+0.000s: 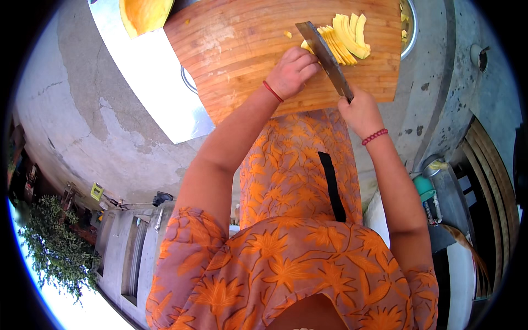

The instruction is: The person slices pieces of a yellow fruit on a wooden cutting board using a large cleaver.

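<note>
My right hand (359,110) grips a broad-bladed cleaver (326,57) near its handle end, which the hand mostly covers. The blade stands edge down toward a wooden cutting board (247,78). Just left of it, my left hand (293,71) has its fingers curled on a piece of yellow pumpkin (306,46), most of it hidden under the hand and behind the blade. Thin pumpkin slices (336,45) lean together against the right side of the cleaver. Farther right, several longer curved slices (350,35) lie fanned out on the board.
A hollowed pumpkin section (144,16) lies past the board's far left corner, by a bright white surface (136,74). A metal bowl (412,33) with yellow pieces sits beyond the board's right edge. One small scrap (288,34) rests left of the blade. Concrete floor (103,136) surrounds the work place.
</note>
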`<state>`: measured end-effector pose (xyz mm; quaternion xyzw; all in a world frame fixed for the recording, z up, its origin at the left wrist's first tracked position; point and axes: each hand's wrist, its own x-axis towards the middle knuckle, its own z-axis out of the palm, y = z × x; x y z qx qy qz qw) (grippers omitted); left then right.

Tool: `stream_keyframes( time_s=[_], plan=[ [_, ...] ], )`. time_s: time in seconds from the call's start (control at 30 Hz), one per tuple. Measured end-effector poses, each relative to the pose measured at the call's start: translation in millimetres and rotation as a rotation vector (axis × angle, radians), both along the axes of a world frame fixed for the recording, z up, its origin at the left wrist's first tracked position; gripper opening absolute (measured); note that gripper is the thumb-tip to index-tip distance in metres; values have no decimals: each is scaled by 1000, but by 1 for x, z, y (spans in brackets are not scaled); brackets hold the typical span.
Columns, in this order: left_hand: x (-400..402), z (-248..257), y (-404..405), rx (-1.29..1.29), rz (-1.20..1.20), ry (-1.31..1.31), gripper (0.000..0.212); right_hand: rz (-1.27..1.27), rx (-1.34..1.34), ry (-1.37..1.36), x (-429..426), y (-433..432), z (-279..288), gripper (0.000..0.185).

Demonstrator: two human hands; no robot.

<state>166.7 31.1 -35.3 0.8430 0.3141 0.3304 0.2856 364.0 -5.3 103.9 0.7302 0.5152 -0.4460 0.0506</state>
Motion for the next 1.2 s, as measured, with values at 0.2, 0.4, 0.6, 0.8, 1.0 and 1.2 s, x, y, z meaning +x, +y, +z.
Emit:
stream_keyframes(
  time_s=[0.2,0.4,0.6,0.8,1.0,1.2],
  plan=[
    [4,-2,1,-14,11,-55,37,-20,43,-50,-29,21,-36,20],
    [0,0,-3,11,-4,-36,38,-96,119,16,-20,14,-38,21],
    [-2,-1,-8,-8,38,2,40,-29,-39,-25,-8,0,5,23],
    [0,2,-5,-1,38,8,35,-12,-54,-23,-4,1,6,24],
    [1,0,-4,-5,47,-34,35,-16,0,-1,-22,18,-27,22],
    [-1,2,-5,-15,44,-51,37,-43,132,-3,-32,19,-50,23]
  ],
)
